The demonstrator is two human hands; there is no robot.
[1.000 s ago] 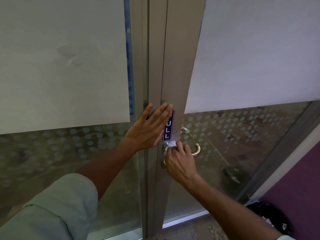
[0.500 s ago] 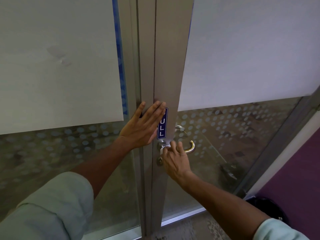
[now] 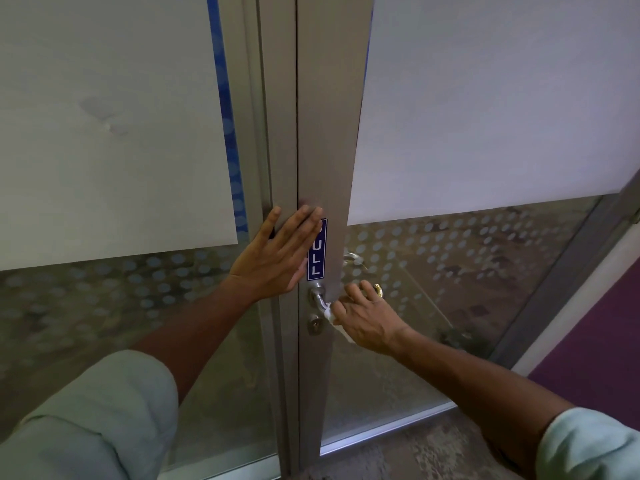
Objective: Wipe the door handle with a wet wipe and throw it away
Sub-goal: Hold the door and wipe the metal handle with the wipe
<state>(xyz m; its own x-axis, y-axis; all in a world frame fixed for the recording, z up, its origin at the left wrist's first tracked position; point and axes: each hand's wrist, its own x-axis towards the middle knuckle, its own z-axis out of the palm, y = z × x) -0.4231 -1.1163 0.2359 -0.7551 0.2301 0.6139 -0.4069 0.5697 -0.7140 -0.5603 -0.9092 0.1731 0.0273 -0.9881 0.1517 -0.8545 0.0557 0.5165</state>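
A silver lever door handle (image 3: 318,297) is mounted on the grey metal door frame (image 3: 325,140), just below a blue PULL sticker (image 3: 316,251). My right hand (image 3: 367,318) is wrapped around the lever with a white wet wipe (image 3: 333,317) bunched in it; only a small part of the wipe shows at the thumb side. The lever's gold-coloured tip (image 3: 378,289) sticks out past my fingers. My left hand (image 3: 277,254) lies flat with fingers spread on the frame, left of the sticker. A keyhole (image 3: 315,324) sits under the handle.
Frosted glass panels with dotted film (image 3: 104,282) flank the frame on both sides. A second handle (image 3: 352,258) shows through the glass behind the door. A purple wall (image 3: 602,348) stands at the right. Patterned floor (image 3: 398,455) runs along the door's bottom.
My right hand has slid with the wipe along the lever away from its base, baring the silver base. The left hand stays pressed on the frame. The bin at lower right left the view.
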